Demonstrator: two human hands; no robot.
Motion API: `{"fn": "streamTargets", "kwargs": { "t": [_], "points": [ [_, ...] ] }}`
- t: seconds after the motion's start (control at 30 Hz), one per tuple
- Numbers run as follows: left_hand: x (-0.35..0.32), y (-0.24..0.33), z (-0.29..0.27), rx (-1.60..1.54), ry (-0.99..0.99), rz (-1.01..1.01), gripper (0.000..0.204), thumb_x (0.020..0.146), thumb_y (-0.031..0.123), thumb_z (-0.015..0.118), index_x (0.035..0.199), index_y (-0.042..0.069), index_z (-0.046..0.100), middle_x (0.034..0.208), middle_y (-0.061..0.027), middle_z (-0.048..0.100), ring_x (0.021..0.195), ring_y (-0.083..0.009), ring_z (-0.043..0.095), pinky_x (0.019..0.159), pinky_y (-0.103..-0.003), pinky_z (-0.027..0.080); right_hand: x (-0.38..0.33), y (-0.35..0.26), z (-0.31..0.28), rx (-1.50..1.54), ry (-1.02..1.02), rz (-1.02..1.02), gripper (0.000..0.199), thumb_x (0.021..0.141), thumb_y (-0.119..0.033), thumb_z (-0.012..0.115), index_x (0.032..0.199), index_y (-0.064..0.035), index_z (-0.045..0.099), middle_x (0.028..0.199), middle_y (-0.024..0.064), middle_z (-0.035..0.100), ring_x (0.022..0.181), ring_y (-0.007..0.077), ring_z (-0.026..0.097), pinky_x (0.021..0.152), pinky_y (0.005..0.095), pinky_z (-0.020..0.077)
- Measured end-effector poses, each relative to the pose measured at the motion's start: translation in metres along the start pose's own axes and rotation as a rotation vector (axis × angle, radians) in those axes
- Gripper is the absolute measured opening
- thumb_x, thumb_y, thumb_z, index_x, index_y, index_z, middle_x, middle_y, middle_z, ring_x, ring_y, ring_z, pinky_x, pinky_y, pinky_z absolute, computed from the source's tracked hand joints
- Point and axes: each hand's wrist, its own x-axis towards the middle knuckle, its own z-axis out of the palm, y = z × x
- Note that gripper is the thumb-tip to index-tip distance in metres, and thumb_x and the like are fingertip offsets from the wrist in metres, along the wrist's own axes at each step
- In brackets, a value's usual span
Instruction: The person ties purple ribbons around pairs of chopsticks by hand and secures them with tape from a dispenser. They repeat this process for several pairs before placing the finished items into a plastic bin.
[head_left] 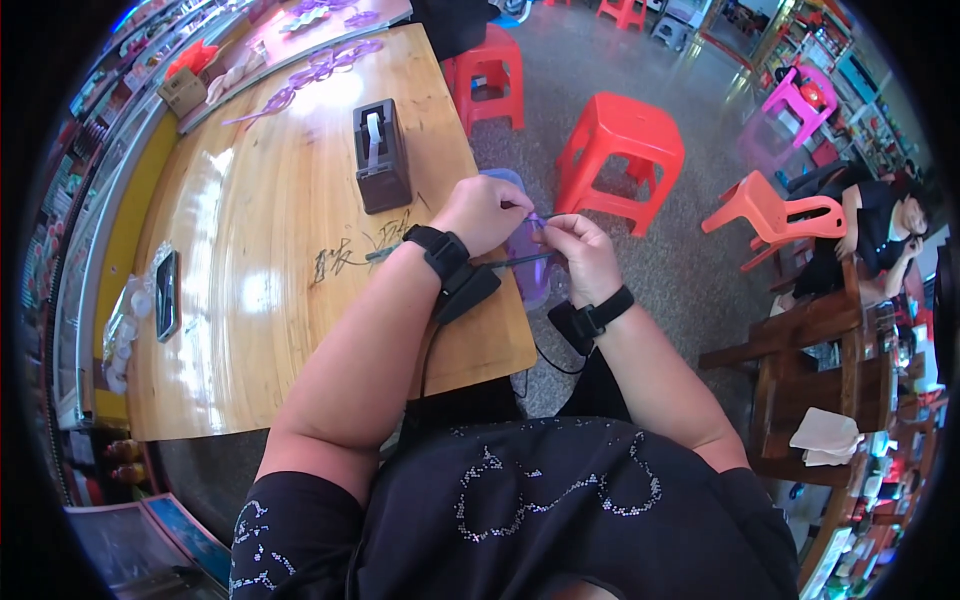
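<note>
Just past the table's right edge my two hands are close together, with a small piece of purple material (534,219) between their fingertips. My left hand (484,214) is closed in a pinch at the left end of it. Thumb and forefinger of my right hand (586,256) pinch the other side. Whether it is a ribbon or a strip of film is too small to tell. Below the hands is a translucent purple plastic container or bag (527,282), partly hidden by them. Each wrist carries a black strap with a dark device and a cable.
A black tape dispenser (381,156) stands on the wooden table (280,330). Purple ribbons (318,70) lie at its far end and a phone (167,296) at its left edge. Red stools (628,150) stand on the floor; a person (880,235) sits at far right.
</note>
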Motion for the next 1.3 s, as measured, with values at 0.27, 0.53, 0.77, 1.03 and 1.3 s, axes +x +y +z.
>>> {"fn": "streamTargets", "kwargs": {
  "t": [0.27,0.53,0.77,1.03,1.3],
  "points": [
    [0.001,0.0,0.002,0.038,-0.034,0.062,0.016,0.078,0.011,0.058,0.089,0.002,0.067,0.081,-0.0134,0.066,0.076,-0.0199,0.064,0.072,-0.029,0.049,-0.011,0.003,-0.015,0.145,-0.031,0.161,0.026,0.091,-0.023,0.044,0.1,-0.0023,0.057,0.085,0.0086,0.062,0.074,0.0157,0.057,0.07,0.0297,0.0442],
    [0.002,0.002,0.003,0.012,-0.042,0.043,0.016,0.078,0.011,0.059,0.089,0.002,0.067,0.081,-0.0132,0.066,0.076,-0.0205,0.064,0.072,-0.029,0.049,-0.012,-0.001,-0.012,0.198,-0.028,0.226,0.027,0.088,-0.026,0.046,0.098,-0.0037,0.057,0.083,0.0069,0.061,0.075,0.0154,0.055,0.074,0.0291,0.0421],
    [0.001,0.004,0.005,0.053,-0.046,0.09,0.017,0.076,0.017,0.057,0.084,0.006,0.068,0.079,-0.0166,0.064,0.076,-0.0313,0.062,0.07,-0.036,0.049,-0.021,0.008,-0.023,0.332,-0.055,0.276,0.032,0.089,-0.031,0.045,0.099,-0.0025,0.057,0.083,0.007,0.061,0.077,0.0163,0.056,0.074,0.0291,0.0417],
    [0.004,0.002,0.006,0.118,-0.075,0.054,0.018,0.08,0.014,0.056,0.089,0.003,0.067,0.082,-0.0145,0.065,0.076,-0.0241,0.064,0.072,-0.031,0.05,-0.027,0.025,-0.027,0.271,-0.129,0.164,0.013,0.086,-0.014,0.053,0.093,-0.0033,0.057,0.084,0.0049,0.06,0.078,0.0153,0.055,0.076,0.0285,0.0418],
    [0.003,0.003,0.006,0.16,-0.106,0.089,0.02,0.078,0.013,0.056,0.092,0.005,0.066,0.083,-0.0143,0.065,0.078,-0.0264,0.064,0.072,-0.032,0.05,-0.013,0.033,-0.013,0.021,-0.047,0.006,0.009,0.085,-0.007,0.056,0.091,-0.002,0.06,0.088,0.0021,0.06,0.082,0.0092,0.054,0.077,0.0244,0.0415]
  ]
}}
